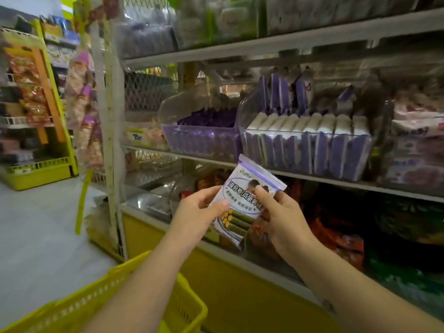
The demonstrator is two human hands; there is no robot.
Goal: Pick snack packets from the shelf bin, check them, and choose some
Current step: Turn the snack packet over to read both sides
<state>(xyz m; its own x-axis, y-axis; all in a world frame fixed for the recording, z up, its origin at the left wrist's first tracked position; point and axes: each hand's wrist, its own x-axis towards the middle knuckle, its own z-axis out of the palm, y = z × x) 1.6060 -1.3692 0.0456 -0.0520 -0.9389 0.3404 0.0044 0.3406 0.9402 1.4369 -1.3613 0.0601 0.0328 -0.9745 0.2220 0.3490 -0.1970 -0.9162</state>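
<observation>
Basket (72, 308), nearest, shows no packet in its visible part. My left hand (192, 217) and right hand (283, 219) both pinch one packet (245, 198), held just below the shelf bin (305, 152): picked, under check; choosing remains.

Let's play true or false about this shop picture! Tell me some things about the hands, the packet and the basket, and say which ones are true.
1. Both the left hand and the right hand hold the snack packet. True.
2. The basket is red. False: it is yellow.
3. The snack packet is lying in the basket. False: it is held up in front of the shelves, above the basket.
4. The clear shelf bin has purple and white packets standing in it. True.
</observation>
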